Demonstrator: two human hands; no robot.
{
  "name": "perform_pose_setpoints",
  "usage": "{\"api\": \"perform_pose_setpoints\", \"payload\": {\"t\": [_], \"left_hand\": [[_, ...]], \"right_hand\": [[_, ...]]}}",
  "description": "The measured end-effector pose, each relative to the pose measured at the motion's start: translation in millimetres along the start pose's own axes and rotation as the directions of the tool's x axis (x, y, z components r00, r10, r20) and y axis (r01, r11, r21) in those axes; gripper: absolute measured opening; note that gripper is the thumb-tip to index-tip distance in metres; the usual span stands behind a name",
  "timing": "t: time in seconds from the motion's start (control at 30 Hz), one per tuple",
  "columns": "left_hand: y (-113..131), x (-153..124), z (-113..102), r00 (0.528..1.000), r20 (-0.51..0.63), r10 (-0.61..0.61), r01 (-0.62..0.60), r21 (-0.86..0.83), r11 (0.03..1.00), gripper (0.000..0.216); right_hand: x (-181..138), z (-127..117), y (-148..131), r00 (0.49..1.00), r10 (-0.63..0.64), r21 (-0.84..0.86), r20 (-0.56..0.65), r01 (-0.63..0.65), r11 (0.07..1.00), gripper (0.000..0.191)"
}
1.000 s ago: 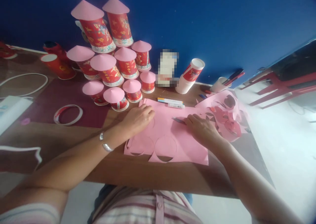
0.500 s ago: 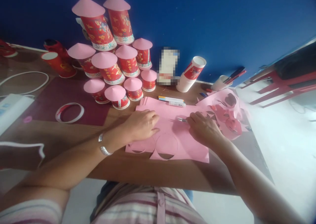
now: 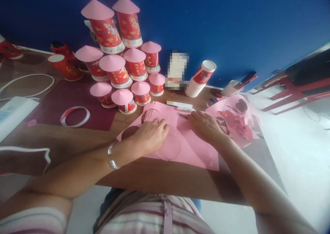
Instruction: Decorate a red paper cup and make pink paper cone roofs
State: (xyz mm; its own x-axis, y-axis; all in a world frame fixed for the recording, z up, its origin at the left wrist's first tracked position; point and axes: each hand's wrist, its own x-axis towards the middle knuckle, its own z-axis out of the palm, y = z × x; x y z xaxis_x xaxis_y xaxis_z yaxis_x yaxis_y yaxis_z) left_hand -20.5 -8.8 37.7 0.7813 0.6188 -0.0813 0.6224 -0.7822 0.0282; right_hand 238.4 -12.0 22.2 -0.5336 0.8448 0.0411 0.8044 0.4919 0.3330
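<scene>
A pink paper sheet [image 3: 192, 148] with round holes cut in it lies on the wooden table [image 3: 160, 177] in front of me. My left hand [image 3: 151, 136] rests on it with fingers curled, pressing the sheet beside a drawn circle [image 3: 169, 147]. My right hand [image 3: 205, 125] lies on the sheet's far side, fingers closed on a thin metal-tipped tool [image 3: 182, 115] that points left; I cannot make out what kind.
Red paper cups with pink cone lids [image 3: 121, 69] stand stacked at the back left. White markers [image 3: 179, 105] lie behind the sheet. Pink paper scraps [image 3: 235, 120] pile at the right. A tape ring [image 3: 75, 116] and a white cup of pens [image 3: 232, 87] sit nearby.
The pink sheet has been turned and shifted, so its cut holes now lie at the far left. Both hands moved farther up the sheet with it.
</scene>
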Motion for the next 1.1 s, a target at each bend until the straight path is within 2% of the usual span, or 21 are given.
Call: {"api": "perform_pose_setpoints", "payload": {"t": [0.1, 0.2, 0.33, 0.43, 0.5, 0.63, 0.83, 0.97, 1.1], "left_hand": [[-1, -2, -1, 1.0, 0.016, -0.024, 0.024, -0.023, 0.999, 0.017], [-1, -4, 1, 1.0, 0.004, -0.012, 0.012, -0.004, 1.0, 0.019], [0, -6, 5, 1.0, -0.016, -0.009, 0.009, 0.011, 1.0, 0.022], [0, -6, 7, 0.999, -0.033, -0.007, 0.007, 0.004, 1.0, 0.024], [0, -5, 7, 0.999, -0.033, 0.004, -0.004, 0.006, 1.0, 0.023], [-2, -6, 10, 0.999, -0.026, 0.037, -0.037, -0.001, 0.999, 0.019], [0, -9, 10, 0.999, -0.015, 0.039, -0.039, 0.014, 0.999, 0.02], [5, -7, 4, 0.997, 0.069, 0.031, -0.032, 0.013, 0.999, 0.022], [7, -7, -3, 0.995, 0.091, 0.046, -0.048, 0.023, 0.999, 0.024]], "right_hand": [[1, -3, 2, 1.0, 0.015, 0.006, -0.014, -0.015, 1.0, 0.024], [-6, -13, -9, 0.999, 0.017, 0.045, -0.051, -0.015, 0.999, 0.01], [-23, -26, -39, 0.994, -0.087, 0.118, -0.072, 0.095, 0.988, 0.018], [-33, -26, -59, 0.997, -0.069, 0.064, -0.026, 0.07, 0.995, 0.009], [-35, -22, -66, 0.998, -0.057, 0.018, -0.027, 0.058, 0.998, 0.016], [-31, -14, -67, 0.998, -0.045, 0.002, -0.047, 0.045, 0.999, 0.029], [-26, -24, -64, 0.996, -0.037, 0.146, -0.075, 0.048, 0.988, 0.021], [-21, -30, -79, 0.998, -0.012, 0.042, -0.059, 0.015, 0.999, 0.026], [-10, -28, -96, 0.993, -0.003, -0.14, -0.122, -0.014, 0.99, 0.018]]}}
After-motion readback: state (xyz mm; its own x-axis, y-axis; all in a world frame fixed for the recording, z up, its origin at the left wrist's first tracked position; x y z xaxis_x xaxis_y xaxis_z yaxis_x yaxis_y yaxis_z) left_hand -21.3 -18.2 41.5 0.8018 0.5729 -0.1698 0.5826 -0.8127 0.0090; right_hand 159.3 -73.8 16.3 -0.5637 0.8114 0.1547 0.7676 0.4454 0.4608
